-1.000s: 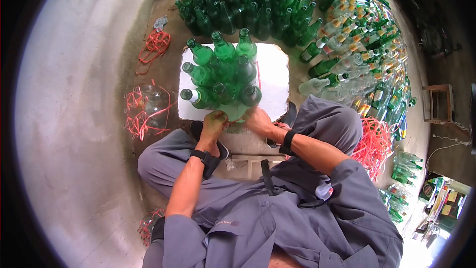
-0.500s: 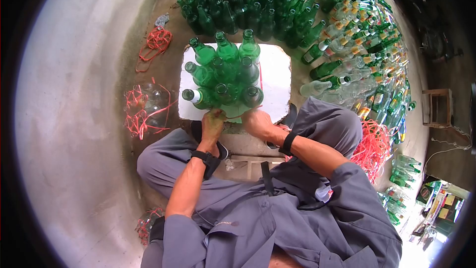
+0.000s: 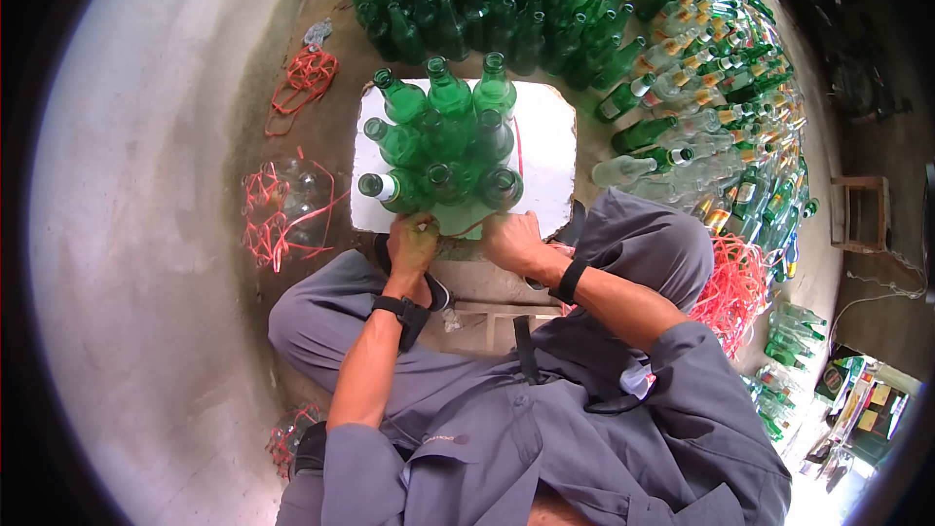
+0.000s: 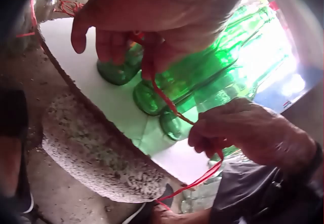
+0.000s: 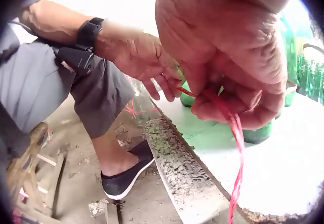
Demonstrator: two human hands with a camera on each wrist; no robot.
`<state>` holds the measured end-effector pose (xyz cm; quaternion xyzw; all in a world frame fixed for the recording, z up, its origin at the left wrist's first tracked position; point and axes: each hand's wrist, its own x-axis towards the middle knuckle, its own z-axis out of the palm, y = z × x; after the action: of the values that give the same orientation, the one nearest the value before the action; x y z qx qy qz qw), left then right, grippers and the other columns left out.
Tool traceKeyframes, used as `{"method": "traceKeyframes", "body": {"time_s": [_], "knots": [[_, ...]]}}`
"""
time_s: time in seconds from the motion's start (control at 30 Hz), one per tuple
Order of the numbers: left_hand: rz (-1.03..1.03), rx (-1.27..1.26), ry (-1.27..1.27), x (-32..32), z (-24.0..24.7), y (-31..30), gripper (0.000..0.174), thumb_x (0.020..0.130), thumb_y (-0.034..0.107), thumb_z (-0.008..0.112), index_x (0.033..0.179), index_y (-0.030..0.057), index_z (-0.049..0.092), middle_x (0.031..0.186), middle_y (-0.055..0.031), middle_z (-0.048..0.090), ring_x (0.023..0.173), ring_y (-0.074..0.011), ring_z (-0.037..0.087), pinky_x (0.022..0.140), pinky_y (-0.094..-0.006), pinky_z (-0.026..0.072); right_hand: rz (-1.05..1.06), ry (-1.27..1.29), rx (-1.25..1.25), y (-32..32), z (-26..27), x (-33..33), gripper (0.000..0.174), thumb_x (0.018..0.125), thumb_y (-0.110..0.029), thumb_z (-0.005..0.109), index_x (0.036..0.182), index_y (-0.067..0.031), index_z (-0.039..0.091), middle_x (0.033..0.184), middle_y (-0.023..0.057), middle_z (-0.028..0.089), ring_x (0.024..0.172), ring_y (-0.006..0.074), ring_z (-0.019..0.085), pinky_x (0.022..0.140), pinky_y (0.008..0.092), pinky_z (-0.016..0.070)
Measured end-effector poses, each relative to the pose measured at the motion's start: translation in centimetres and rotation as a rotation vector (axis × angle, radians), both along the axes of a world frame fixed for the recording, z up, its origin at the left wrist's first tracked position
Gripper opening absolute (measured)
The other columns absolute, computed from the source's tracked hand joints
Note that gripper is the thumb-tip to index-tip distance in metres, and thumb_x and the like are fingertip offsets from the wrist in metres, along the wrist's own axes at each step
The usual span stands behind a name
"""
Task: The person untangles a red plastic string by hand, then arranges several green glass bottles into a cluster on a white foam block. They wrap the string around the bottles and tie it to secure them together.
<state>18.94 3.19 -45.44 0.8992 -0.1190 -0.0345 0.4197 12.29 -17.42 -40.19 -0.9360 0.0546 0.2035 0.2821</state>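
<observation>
9 green btls (image 3: 435,141) on 1 white-topped slab (image 3: 551,151): 3 twd far edge, 3 mid, 3 twd near edge; 1 of them, nr the near L corner, w/ a white neck label (image 3: 388,187). At near edge, 1 L hand (image 3: 413,245) + 1 R hand (image 3: 512,242), 1 red cord (image 4: 166,98) btwn; 2 black wristbands (image 3: 568,281). 2 loose red tangles (image 3: 312,73): 1 off far L corner, 1 off near R. 1 wood stool (image 3: 862,179) well off R edge. Floor btls (image 3: 451,31) past far edge: too many to ct.

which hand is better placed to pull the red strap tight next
Probably the right hand: it grips the red strap with a length trailing below, while the left hand holds the strap farther along.
</observation>
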Motion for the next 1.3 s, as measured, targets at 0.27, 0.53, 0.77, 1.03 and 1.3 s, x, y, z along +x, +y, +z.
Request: {"method": "traceKeyframes", "body": {"time_s": [0.27, 0.53, 0.77, 1.03, 1.3], "knots": [[0.05, -0.359, 0.733, 0.0, 1.8, -1.4, 0.023, 0.086, 0.018, 0.062, 0.08, -0.0037, 0.068, 0.065, -0.0081, 0.064, 0.06, -0.0143, 0.061, 0.057, -0.0301, 0.0463, 0.075, -0.117, 0.089, 2.4, -5.0, -0.6, 0.022, 0.086, -0.013, 0.054, 0.08, 0.0047, 0.065, 0.085, 0.0254, 0.069, 0.077, 0.0428, 0.068, 0.069, 0.0508, 0.0547], [0.056, -0.202, 0.706, -0.4, 2.8, -1.4, 0.02, 0.084, 0.015, 0.062, 0.079, -0.0035, 0.069, 0.064, -0.0103, 0.066, 0.054, -0.0159, 0.063, 0.049, -0.0317, 0.0458, -0.244, 0.247, 0.839, 3.9, 1.5, 0.1, 0.032, 0.098, -0.018, 0.047, 0.092, 0.0076, 0.065, 0.084, 0.0142, 0.069, 0.077, 0.0223, 0.07, 0.069, 0.0362, 0.0566], [0.03, -0.107, 0.674, -0.1, 2.9, -1.4, 0.02, 0.081, 0.016, 0.064, 0.08, -0.0032, 0.069, 0.064, -0.0128, 0.067, 0.056, -0.0204, 0.066, 0.052, -0.0341, 0.0493, -0.066, 0.121, 0.834, 5.0, -1.7, -0.8, 0.029, 0.099, -0.014, 0.045, 0.096, 0.0085, 0.063, 0.083, 0.0138, 0.069, 0.074, 0.0203, 0.069, 0.07, 0.0335, 0.0565], [-0.032, 0.032, 0.57, -0.1, 2.1, -0.9, 0.026, 0.077, 0.02, 0.066, 0.084, -0.0039, 0.07, 0.074, -0.0196, 0.07, 0.071, -0.0277, 0.07, 0.064, -0.039, 0.0536, 0.183, -0.037, 0.893, 5.8, -0.9, -1.2, 0.024, 0.097, -0.011, 0.051, 0.089, 0.008, 0.063, 0.082, 0.0134, 0.07, 0.072, 0.0193, 0.068, 0.066, 0.0341, 0.0547], [0.045, -0.417, 0.848, -0.4, 2.3, -1.2, 0.013, 0.083, 0.012, 0.064, 0.081, -0.0003, 0.064, 0.072, -0.0065, 0.064, 0.062, -0.0161, 0.059, 0.056, -0.0313, 0.0477, -0.091, 0.146, 1.148, 6.7, -2.4, -1.2, 0.017, 0.097, -0.011, 0.057, 0.087, 0.0016, 0.063, 0.072, 0.0061, 0.063, 0.065, 0.0176, 0.064, 0.059, 0.0323, 0.0511]]}}
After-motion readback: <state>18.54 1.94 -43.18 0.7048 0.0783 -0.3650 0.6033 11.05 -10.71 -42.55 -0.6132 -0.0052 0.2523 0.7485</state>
